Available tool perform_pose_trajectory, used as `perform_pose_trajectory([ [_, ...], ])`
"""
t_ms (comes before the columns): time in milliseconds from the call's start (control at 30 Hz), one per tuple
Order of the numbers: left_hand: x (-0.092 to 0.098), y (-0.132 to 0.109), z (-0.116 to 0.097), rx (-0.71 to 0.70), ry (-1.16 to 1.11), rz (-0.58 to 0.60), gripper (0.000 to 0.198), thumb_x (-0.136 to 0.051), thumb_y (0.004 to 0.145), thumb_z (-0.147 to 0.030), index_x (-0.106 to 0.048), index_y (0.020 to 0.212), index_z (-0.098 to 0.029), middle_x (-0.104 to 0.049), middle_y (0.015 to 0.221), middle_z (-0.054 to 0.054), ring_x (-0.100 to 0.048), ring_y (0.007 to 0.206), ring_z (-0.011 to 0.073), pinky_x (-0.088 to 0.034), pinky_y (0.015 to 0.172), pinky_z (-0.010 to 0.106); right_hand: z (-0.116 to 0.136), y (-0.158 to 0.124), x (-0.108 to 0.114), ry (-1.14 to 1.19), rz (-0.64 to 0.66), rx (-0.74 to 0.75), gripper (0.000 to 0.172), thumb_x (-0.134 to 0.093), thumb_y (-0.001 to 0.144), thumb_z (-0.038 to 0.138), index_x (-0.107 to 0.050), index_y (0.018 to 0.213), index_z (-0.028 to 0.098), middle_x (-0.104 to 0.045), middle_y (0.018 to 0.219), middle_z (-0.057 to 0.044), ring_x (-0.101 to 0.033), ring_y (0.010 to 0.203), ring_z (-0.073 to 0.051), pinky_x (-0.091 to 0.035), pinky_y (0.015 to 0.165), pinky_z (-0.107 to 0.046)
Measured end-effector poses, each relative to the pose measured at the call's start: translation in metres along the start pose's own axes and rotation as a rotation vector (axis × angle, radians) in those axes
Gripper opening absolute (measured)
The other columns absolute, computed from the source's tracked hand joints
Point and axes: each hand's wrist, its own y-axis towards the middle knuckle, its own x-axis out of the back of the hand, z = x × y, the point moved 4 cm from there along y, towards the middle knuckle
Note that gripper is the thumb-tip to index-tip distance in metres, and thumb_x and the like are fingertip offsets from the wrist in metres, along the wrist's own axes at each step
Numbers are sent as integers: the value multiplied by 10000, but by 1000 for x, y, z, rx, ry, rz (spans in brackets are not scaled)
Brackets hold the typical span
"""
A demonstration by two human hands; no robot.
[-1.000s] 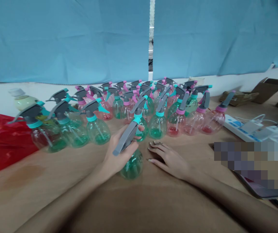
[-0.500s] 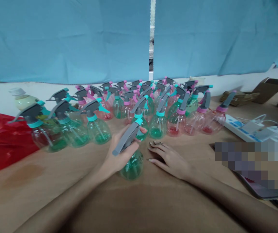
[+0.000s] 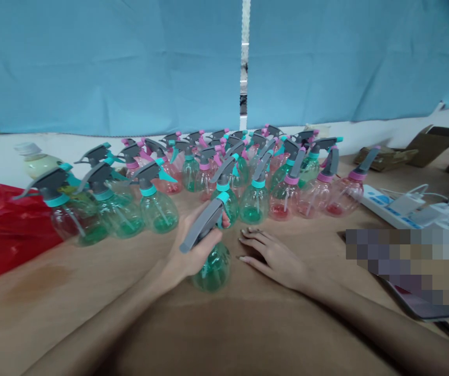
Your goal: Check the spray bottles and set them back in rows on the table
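My left hand (image 3: pixel 193 245) is wrapped round the neck of a green spray bottle (image 3: pixel 211 269) with a grey and turquoise trigger head. The bottle stands on the wooden table (image 3: pixel 224 334), a little green liquid inside, its neck hidden by my fingers. To its right, my right hand (image 3: pixel 271 257) lies on the tabletop with fingers spread and nothing in it. Just beyond the hands stand another green spray bottle (image 3: pixel 255 204) and a pink spray bottle (image 3: pixel 285 201), part of a crowd of similar ones.
A red plastic bag (image 3: pixel 9 230) and a white-capped bottle (image 3: pixel 40 159) are at the left. Rightward are a white power strip (image 3: pixel 389 206) with a plug, a phone-like device (image 3: pixel 424 308) with a cable, and an open cardboard box (image 3: pixel 434 146). A blue cloth (image 3: pixel 130 68) hangs behind.
The fingers of my left hand on the far side of the spray head have curled in slightly. Bottle and right hand keep their places.
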Motion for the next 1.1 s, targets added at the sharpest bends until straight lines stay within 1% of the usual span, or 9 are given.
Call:
perform_pose_trajectory([
  [167, 1, 0, 3, 7, -7, 2, 115, -485, 746, -224, -572, 821, -221, -617, 790, 2, -614, 771, 195, -487, 717, 330, -1, 0, -1, 4, 4, -1, 484, -456, 915, 467, -518, 1288, 165, -558, 1310, -113, -440, 1283, -245, -363, 1085, -451],
  [300, 0, 1, 4, -2, 25, -24, 272, -483, 776, -200, -603, 1014, -253, -663, 966, 17, -615, 868, 201, -478, 807, 348, -2, 0, -2, 6, 15, -6, 496, -444, 913, 490, -521, 1285, 171, -551, 1318, -109, -437, 1283, -249, -355, 1087, -457],
  [367, 0, 2, 4, -5, 22, -38, 299, -494, 802, -210, -594, 1080, -257, -661, 1031, 25, -615, 862, 195, -484, 796, 344, -2, 0, -1, 15, 20, -5, 506, -446, 906, 507, -522, 1285, 181, -546, 1323, -109, -434, 1286, -250, -352, 1085, -461],
  [500, 0, 3, 5, -10, 32, -72, 293, -525, 804, -214, -603, 1087, -223, -666, 1003, 36, -626, 782, 173, -499, 722, 311, 5, 0, 5, 80, 57, -23, 569, -499, 859, 559, -504, 1303, 202, -513, 1356, -115, -407, 1307, -265, -335, 1085, -485],
  [667, 1, -1, 4, -13, 13, -110, 307, -550, 790, -212, -599, 1092, -191, -678, 971, 47, -647, 777, 167, -518, 695, 291, 37, 1, 15, 293, 88, -116, 714, -607, 770, 584, -404, 1352, 224, -469, 1388, -110, -428, 1287, -268, -354, 1066, -486],
  [800, -2, -4, 2, -26, -43, -97, 323, -579, 806, -258, -588, 1124, -197, -674, 1066, 63, -665, 876, 192, -537, 730, 301, 70, 14, 19, 383, -4, -114, 803, -675, 711, 562, -345, 1359, 221, -471, 1369, -120, -422, 1287, -277, -375, 1048, -481],
  [867, -2, -5, 1, -39, -49, -87, 346, -594, 813, -287, -579, 1148, -199, -665, 1112, 69, -660, 926, 205, -539, 766, 321, 80, 23, 18, 381, -69, -144, 783, -673, 713, 555, -356, 1334, 198, -494, 1338, -138, -447, 1263, -292, -398, 1023, -488],
  [967, 4, -9, 4, -54, -13, -90, 427, -627, 794, -306, -546, 1201, -207, -647, 1152, 72, -640, 986, 224, -520, 848, 371, 89, 35, 14, 333, -123, -154, 665, -643, 737, 545, -432, 1250, 178, -550, 1258, -152, -509, 1193, -310, -435, 973, -497],
  [1100, 16, -31, 26, -12, 142, -100, 619, -676, 750, -335, -434, 1308, -224, -577, 1234, 101, -549, 1135, 287, -441, 962, 476, 95, 47, 9, 278, -116, -189, 632, -615, 779, 471, -384, 1273, 152, -571, 1226, -166, -570, 1112, -300, -486, 888, -463],
])
